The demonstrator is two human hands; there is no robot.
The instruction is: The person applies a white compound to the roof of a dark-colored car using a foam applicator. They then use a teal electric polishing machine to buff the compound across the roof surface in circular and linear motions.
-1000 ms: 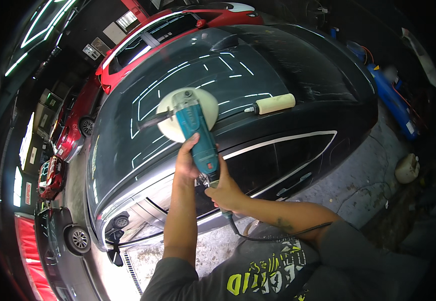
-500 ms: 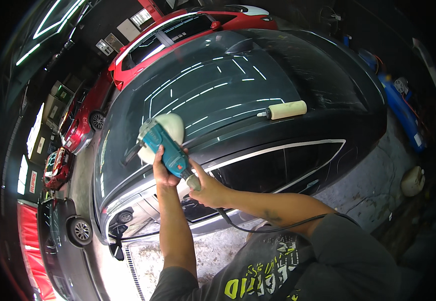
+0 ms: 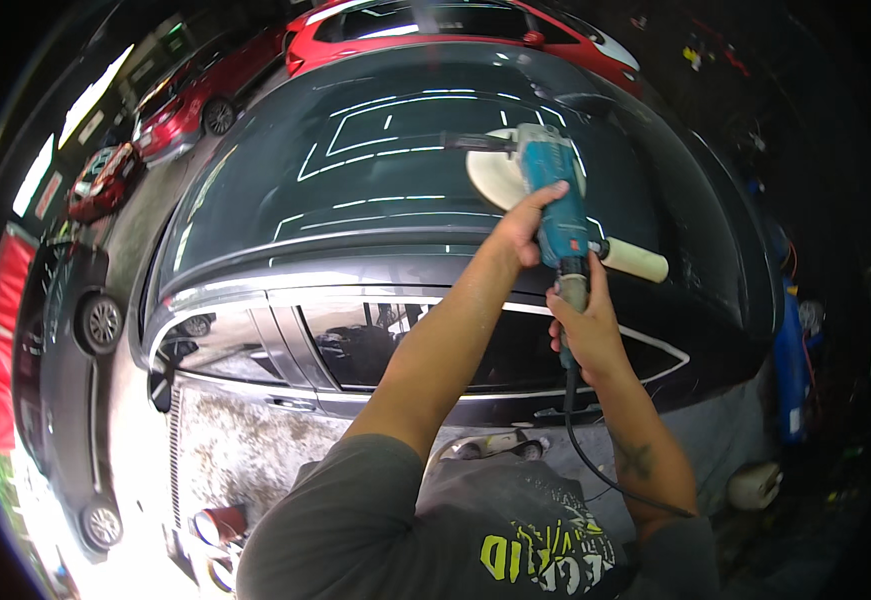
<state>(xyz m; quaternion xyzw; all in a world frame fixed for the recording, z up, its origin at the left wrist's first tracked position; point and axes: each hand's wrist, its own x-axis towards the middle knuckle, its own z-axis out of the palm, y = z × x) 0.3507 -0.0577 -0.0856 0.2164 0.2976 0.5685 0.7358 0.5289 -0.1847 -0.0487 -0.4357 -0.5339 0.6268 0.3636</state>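
Observation:
Both my hands hold a teal electric car polisher (image 3: 558, 215) over the dark car's roof (image 3: 355, 205). My left hand (image 3: 530, 222) wraps round the middle of its body. Behind it, my right hand (image 3: 587, 325) grips the grey rear handle, where the black power cord (image 3: 595, 465) comes out. Under the polisher's head, a round cream pad (image 3: 492, 172) lies against or just above the roof; I cannot tell which. A black side handle (image 3: 470, 142) sticks out to the left, with no hand on it. Just right of the polisher, a pale yellow squeeze bottle (image 3: 638, 260) lies on its side on the roof.
Red cars stand beyond and at the far left, one a red car (image 3: 445, 25) behind the roof. A dark vehicle (image 3: 65, 330) is parked on the left. To the right are a blue object (image 3: 793, 375) and a pale jug (image 3: 753, 487) on the floor.
The polisher has swung right across the roof in both hands, from the left part to beside the bottle, and its body now points more straight away from me. My view has shifted too.

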